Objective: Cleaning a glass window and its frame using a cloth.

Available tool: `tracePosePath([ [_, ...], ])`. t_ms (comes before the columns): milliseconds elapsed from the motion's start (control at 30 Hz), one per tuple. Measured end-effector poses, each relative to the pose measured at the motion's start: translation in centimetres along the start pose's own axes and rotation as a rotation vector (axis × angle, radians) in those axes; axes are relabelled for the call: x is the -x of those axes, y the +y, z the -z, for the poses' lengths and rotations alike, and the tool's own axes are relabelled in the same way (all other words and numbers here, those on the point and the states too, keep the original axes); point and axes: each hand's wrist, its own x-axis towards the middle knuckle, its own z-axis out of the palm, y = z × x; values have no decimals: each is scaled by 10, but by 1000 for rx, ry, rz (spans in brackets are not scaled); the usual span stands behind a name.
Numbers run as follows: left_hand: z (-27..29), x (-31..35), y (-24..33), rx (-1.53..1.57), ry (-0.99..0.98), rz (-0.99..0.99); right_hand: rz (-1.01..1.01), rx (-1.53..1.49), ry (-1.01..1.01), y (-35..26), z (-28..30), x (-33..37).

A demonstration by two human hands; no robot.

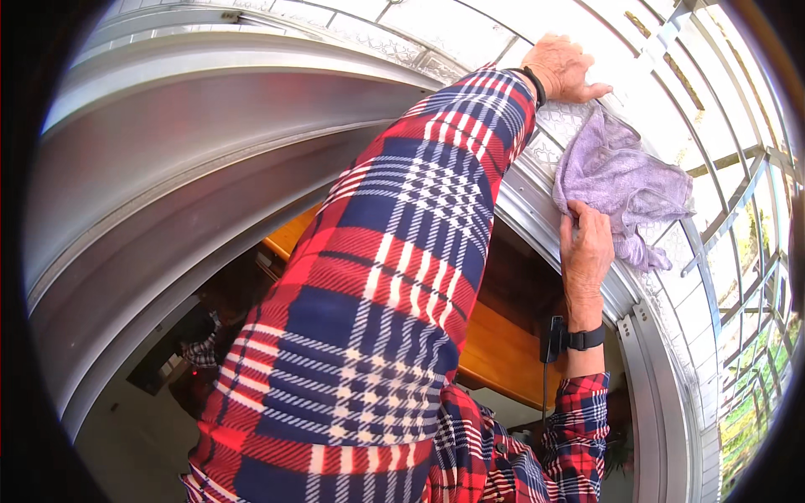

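My right hand (587,251) pinches the near edge of a crumpled purple cloth (616,172), which is spread over the tiled sill (558,126). A black band with a small dark device is strapped to that wrist. Across the middle of the view stretches my left arm in a plaid sleeve (394,243). My left hand (562,69) leans on the far part of the sill beyond the cloth, its thumb stuck out toward the cloth and apart from the bent fingers. Nothing shows in that hand, though its fingertips are partly hidden.
A metal window frame (226,92) curves along the left, and its track (528,197) runs beside the sill. Metal security bars (729,218) stand outside on the right, with greenery past them. Below my arms is an orange-brown wooden surface (503,356) indoors.
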Motion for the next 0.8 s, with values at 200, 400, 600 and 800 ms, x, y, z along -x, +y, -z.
tracePosePath([
  [200,-5,-3,-24,-28,33,-32,3,-88,20,19,-30,-20],
  [400,-24,-16,-27,76,259,-295,31,-98,-20,62,-27,-34],
  [600,-32,-24,-9,101,249,-264,-37,93,-73,96,-4,-2],
  [800,-31,-28,-19,87,143,-205,-160,32,-55,101,-1,-3],
])
